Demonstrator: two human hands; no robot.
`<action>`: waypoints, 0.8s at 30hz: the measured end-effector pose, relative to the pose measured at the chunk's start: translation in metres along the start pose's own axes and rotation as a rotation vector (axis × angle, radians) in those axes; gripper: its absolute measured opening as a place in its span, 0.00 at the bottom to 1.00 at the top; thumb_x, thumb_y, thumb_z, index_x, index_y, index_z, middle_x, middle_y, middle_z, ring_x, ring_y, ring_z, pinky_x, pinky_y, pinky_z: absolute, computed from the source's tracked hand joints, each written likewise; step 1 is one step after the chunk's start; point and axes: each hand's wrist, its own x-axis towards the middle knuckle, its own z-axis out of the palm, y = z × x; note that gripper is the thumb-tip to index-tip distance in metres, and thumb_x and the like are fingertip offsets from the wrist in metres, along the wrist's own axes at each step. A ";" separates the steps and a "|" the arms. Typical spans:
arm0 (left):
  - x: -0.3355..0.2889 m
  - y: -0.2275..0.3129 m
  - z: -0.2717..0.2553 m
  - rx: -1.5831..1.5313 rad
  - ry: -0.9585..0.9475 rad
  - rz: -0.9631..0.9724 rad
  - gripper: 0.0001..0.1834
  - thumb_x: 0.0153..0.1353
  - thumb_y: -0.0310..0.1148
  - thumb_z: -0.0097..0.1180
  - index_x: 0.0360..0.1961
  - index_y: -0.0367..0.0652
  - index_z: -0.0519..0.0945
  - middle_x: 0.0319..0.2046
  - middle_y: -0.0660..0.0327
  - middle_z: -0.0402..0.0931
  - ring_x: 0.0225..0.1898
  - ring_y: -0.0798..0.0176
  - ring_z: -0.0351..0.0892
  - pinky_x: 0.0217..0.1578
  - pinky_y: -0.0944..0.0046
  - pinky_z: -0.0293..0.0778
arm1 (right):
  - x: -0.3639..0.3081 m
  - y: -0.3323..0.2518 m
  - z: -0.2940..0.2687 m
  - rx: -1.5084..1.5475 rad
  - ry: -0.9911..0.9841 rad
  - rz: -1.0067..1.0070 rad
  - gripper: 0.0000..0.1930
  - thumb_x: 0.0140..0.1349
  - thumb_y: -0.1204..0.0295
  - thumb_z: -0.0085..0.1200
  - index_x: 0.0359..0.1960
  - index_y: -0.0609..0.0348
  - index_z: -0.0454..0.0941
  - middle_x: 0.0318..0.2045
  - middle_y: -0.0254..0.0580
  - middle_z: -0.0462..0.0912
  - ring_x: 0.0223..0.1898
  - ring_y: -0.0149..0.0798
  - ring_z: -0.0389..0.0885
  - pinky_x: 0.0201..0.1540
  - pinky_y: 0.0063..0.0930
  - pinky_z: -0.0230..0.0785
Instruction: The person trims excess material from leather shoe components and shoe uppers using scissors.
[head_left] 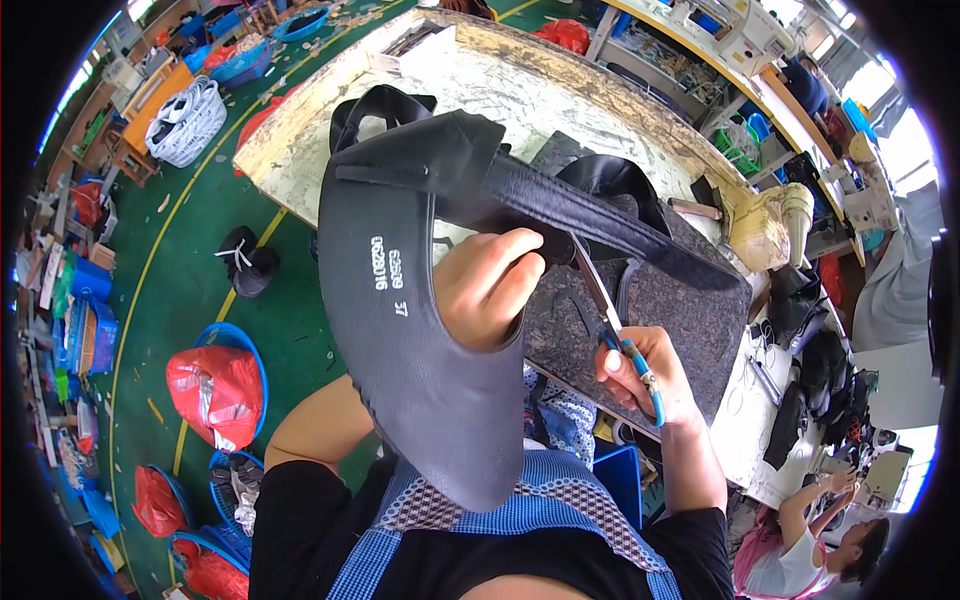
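Observation:
My left hand (485, 290) is closed on a black leather boot upper (400, 350), reaching through its curved opening. White stamped marks show on the upper's smooth side, and its folded strip (600, 215) stretches to the right over the bench. In my right hand (665, 370) is a pair of scissors (641, 370) with blue-wrapped handles. Their blades point up and away, the tips at the upper's edge close to my left fingertips. How far the blades are apart is hard to make out. Another looped black leather part (625, 180) lies behind the strip.
Beneath the work is a dark speckled stone slab (690, 335) on a worn white bench (540, 95). A hammer (695, 208) lies near the bench's right side. Black pieces (825, 370) are heaped farther right, near a co-worker (800, 550). Blue tubs with red bags (215, 395) stand on the left floor.

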 end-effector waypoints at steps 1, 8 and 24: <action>0.001 0.000 -0.001 0.003 -0.008 0.025 0.12 0.51 0.22 0.61 0.39 0.39 0.81 0.42 0.60 0.79 0.39 0.58 0.80 0.41 0.62 0.78 | -0.001 0.000 -0.002 -0.032 0.002 0.006 0.26 0.62 0.50 0.62 0.23 0.65 0.75 0.12 0.31 0.69 0.11 0.23 0.65 0.13 0.16 0.52; -0.003 -0.002 -0.007 0.154 -0.145 0.100 0.14 0.47 0.22 0.61 0.38 0.39 0.83 0.39 0.59 0.79 0.40 0.57 0.81 0.42 0.61 0.78 | 0.002 -0.009 -0.005 -0.179 0.044 0.007 0.26 0.62 0.50 0.61 0.24 0.65 0.77 0.12 0.30 0.71 0.12 0.23 0.67 0.14 0.17 0.55; -0.004 -0.009 -0.004 0.057 -0.145 0.166 0.14 0.44 0.24 0.60 0.36 0.39 0.81 0.38 0.59 0.78 0.38 0.58 0.80 0.38 0.61 0.79 | 0.009 -0.016 0.000 -0.189 0.099 0.066 0.26 0.60 0.50 0.64 0.20 0.61 0.74 0.12 0.24 0.67 0.15 0.19 0.63 0.17 0.19 0.52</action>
